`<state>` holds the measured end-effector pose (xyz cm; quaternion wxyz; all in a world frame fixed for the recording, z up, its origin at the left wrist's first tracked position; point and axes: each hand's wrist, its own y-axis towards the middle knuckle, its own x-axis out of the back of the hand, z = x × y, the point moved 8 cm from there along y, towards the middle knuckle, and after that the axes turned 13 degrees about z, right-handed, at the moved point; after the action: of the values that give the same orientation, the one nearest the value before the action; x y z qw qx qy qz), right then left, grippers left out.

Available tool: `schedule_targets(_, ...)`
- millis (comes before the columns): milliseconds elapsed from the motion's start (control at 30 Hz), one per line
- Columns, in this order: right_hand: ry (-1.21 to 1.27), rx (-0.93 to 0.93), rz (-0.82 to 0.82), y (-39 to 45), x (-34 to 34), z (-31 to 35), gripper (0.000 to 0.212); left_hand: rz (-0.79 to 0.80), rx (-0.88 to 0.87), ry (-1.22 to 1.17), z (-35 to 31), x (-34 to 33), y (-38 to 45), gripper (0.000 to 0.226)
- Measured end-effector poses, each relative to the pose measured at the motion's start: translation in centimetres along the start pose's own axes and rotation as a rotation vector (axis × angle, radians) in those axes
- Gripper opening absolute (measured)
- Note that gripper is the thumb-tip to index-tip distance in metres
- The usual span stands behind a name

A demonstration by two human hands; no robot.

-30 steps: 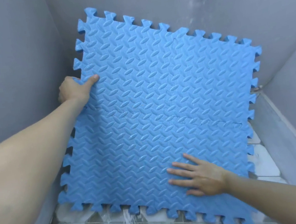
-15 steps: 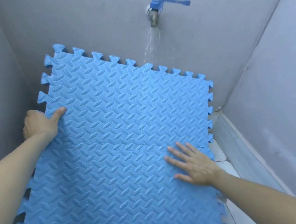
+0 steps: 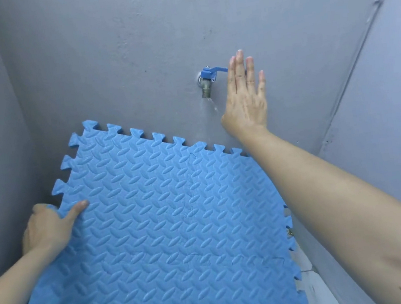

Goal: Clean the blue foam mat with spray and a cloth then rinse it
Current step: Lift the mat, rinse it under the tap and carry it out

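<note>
Left hand (image 3: pixel 47 226): grips left toothed edge of mat, thumb on top face, remaining fingers hidden behind edge.
Blue foam mat (image 3: pixel 169 232): interlocking tile, raised oval tread pattern, tilted, upper edge against grey wall (image 3: pixel 104 49), fills lower left and centre of view.
Tap (image 3: pixel 207 82): wall-mounted, metal spout, blue lever pointing right, thin trickle below spout.
Right hand (image 3: pixel 245 97): raised, fingers straight and together, flat in front of lever end, holds nothing; contact with lever unclear.
Tiled floor (image 3: pixel 314 287): pale strip beside mat's right edge.
</note>
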<state>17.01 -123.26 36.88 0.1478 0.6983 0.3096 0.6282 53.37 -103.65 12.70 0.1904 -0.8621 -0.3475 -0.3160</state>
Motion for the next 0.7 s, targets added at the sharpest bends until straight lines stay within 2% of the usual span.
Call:
schedule_targets(200, 0.027, -0.043, 0.223, 1.2, -0.7, 0.0, 0.105, 0.002, -0.009, -0.01, -0.4, 0.1, -0.6, 0.093)
schedule_targets(333, 0.228, -0.012, 0.227, -2.7, 0.0, 1.6, 0.103, 0.02, -0.015, -0.019, -0.8, 0.5, -2.2, 0.09)
schedule_targets(433, 0.286, 0.327, 0.206, -15.6, -3.2, 5.4, 0.094, 0.004, 0.008, 0.038, -0.8, 0.8, -3.0, 0.093)
schedule_targets(500, 0.287, 0.612, 0.361, -29.7, -7.7, 7.5, 0.084, 0.014, 0.006, 0.04, -0.9, 0.5, -2.4, 0.097)
schedule_targets(600, 0.196, 1.006, 0.559, -47.3, -10.1, 8.0, 0.081, 0.017, 0.014, 0.074, -0.9, -0.1, -1.5, 0.102)
schedule_targets(700, 0.198, 1.104, 0.675, -52.9, -9.8, 7.6, 0.089, 0.026, 0.03, 0.092, -0.7, -0.8, -1.3, 0.102)
